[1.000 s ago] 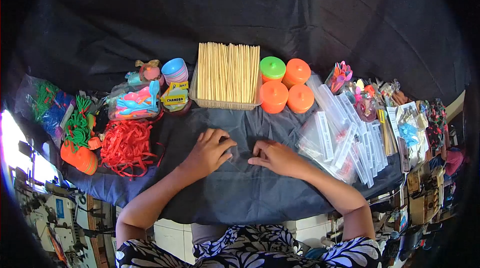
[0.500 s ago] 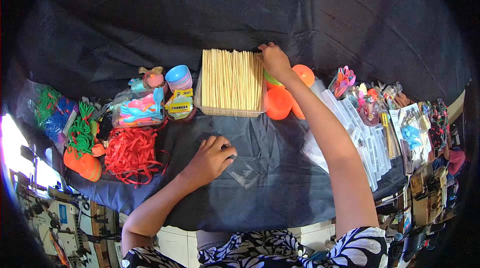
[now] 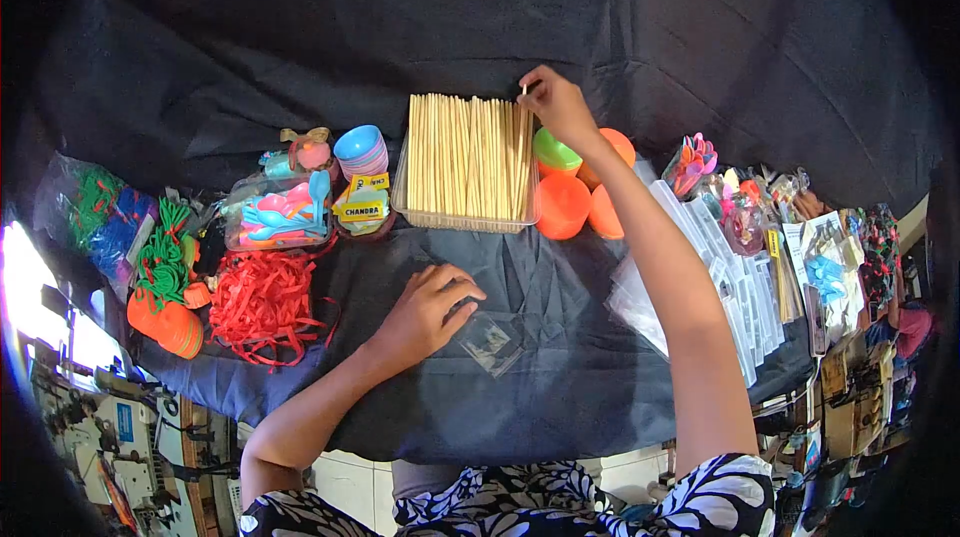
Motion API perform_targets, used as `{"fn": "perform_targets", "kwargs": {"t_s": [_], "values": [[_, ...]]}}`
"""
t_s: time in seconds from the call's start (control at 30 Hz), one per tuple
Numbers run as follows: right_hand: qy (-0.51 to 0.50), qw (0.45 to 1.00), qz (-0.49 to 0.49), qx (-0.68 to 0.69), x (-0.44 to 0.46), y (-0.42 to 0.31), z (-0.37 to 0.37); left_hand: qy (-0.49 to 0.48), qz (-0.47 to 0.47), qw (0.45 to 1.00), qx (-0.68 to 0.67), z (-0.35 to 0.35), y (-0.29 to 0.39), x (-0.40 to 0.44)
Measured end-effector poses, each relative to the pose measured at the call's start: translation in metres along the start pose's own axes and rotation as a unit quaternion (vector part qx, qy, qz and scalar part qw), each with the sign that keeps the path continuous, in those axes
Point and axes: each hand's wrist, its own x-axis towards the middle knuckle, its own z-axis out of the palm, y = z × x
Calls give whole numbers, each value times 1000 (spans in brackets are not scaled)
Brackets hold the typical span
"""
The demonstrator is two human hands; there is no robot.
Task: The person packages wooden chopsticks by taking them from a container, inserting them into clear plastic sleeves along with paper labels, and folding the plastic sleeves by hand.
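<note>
Long wooden sticks point(image 3: 465, 157) stand packed in a clear plastic tray point(image 3: 470, 224) at the centre of the dark cloth. At the tray's top right corner, my right hand point(image 3: 556, 107) pinches the upper end of one stick point(image 3: 524, 117). My left hand point(image 3: 428, 309) rests on the cloth below the tray, fingers bent and apart, with nothing in it. Just right of its fingertips lies a small clear plastic packet point(image 3: 490, 342). Orange lidded tubs point(image 3: 563, 205) and a green one point(image 3: 553, 151) sit under and beside my right forearm.
Left of the tray are stacked cups point(image 3: 361, 150), a box of spoons point(image 3: 280, 212), red ribbon point(image 3: 262, 307) and green cord point(image 3: 163, 257). On the right lie clear plastic cases point(image 3: 735, 287), bagged pink spoons point(image 3: 692, 162) and more small bags.
My right hand has moved from the middle of the cloth up to the tray's top right corner and taken hold of a stick. My left hand has barely shifted.
</note>
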Motion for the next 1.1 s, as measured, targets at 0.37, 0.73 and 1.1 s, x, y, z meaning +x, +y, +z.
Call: {"fn": "perform_targets", "kwargs": {"t_s": [0.37, 0.73, 1.1], "values": [[-22, 854, -519, -26, -178, -136, -62, -19, -295, 666, -685, -12, 9, 11], [7, 962, -268, 53, -108, -76, -10, 24, -320, 758, -567, -7, 1, 9], [56, 993, -46, -93, 5, 19, 70, 4, -316, 764, -563, 5, -2, 5]]}}
